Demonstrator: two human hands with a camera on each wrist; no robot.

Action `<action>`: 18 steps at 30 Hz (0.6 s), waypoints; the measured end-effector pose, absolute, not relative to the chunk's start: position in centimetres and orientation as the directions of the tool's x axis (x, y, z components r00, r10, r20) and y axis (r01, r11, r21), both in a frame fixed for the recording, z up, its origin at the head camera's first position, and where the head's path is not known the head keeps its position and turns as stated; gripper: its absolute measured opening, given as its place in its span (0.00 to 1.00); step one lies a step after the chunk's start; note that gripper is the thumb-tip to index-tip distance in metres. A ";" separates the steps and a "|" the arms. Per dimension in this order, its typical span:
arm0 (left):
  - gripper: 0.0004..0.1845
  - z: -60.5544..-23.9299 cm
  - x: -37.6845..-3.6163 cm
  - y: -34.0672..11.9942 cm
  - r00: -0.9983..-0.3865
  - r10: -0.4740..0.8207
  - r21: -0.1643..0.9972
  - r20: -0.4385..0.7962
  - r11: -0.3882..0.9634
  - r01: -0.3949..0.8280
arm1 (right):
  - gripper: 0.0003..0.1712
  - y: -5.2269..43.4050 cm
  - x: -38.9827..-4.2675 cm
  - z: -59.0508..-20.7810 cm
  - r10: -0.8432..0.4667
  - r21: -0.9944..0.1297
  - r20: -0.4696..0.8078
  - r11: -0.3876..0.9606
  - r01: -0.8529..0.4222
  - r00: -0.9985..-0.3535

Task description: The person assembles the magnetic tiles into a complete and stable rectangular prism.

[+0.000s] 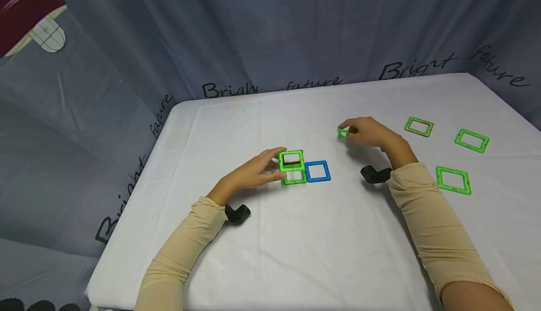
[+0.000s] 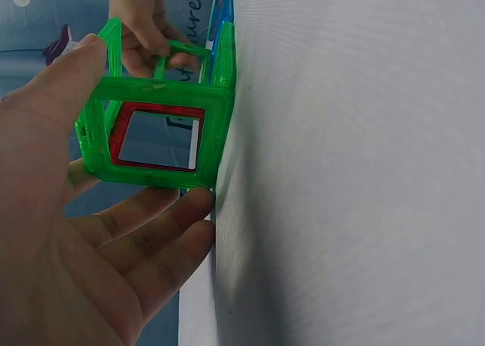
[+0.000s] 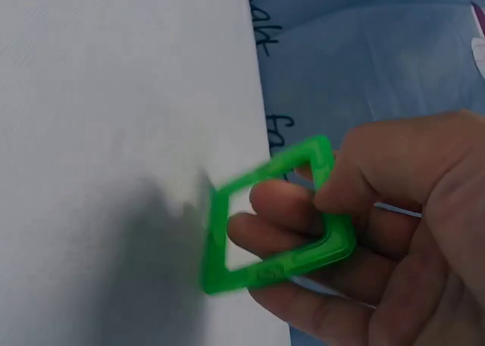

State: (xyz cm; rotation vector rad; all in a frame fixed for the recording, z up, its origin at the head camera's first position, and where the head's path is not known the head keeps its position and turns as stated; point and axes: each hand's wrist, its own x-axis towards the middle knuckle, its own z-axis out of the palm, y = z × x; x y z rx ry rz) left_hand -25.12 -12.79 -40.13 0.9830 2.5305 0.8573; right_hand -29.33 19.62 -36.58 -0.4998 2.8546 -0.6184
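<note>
My left hand (image 1: 256,169) grips an upright box of green magnetic tiles (image 1: 292,169), thumb on one side and fingers on the other. In the left wrist view, a red tile (image 2: 155,164) forms one of the box's faces. Lying flat against the box's right side is a blue magnetic tile (image 1: 318,180). Farther back and to the right, my right hand (image 1: 368,132) pinches a single green magnetic tile (image 3: 274,272) by one edge, with thumb and fingers. That tile is held tilted above the white cloth, apart from the box.
Three loose green tiles, a far one (image 1: 416,133), a right one (image 1: 469,147) and a nearer one (image 1: 455,190), lie flat beyond my right forearm. Black wrist devices (image 1: 238,214) sit below both wrists. A grey-blue curtain (image 1: 296,34) hangs behind the white-covered table (image 1: 296,245).
</note>
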 end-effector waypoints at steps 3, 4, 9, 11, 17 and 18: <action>0.40 -40.2 -25.1 -12.8 -0.724 0.688 0.621 -0.054 0.590 0.515 | 0.20 19.1 -29.1 -36.1 -0.365 -0.446 -0.072 0.844 -0.297 -0.928; 0.40 -40.2 -25.1 -12.8 -0.724 0.688 0.621 -0.053 0.591 0.515 | 0.19 19.0 -29.0 -36.0 -0.370 -0.447 -0.064 0.841 -0.305 -0.927; 0.39 -40.1 -25.1 -12.8 -0.725 0.687 0.625 -0.055 0.590 0.511 | 0.16 18.1 -28.6 -35.6 -0.400 -0.444 -0.055 0.830 -0.337 -0.915; 0.39 -40.1 -25.0 -12.8 -0.724 0.688 0.624 -0.055 0.590 0.513 | 0.15 17.6 -28.4 -35.6 -0.415 -0.442 -0.053 0.825 -0.352 -0.908; 0.39 -40.1 -25.1 -12.8 -0.724 0.688 0.626 -0.052 0.587 0.513 | 0.14 16.0 -27.9 -35.5 -0.454 -0.420 -0.070 0.821 -0.386 -0.888; 0.39 -40.1 -25.1 -12.8 -0.724 0.688 0.626 -0.052 0.588 0.513 | 0.14 15.8 -27.9 -35.5 -0.461 -0.417 -0.076 0.820 -0.392 -0.884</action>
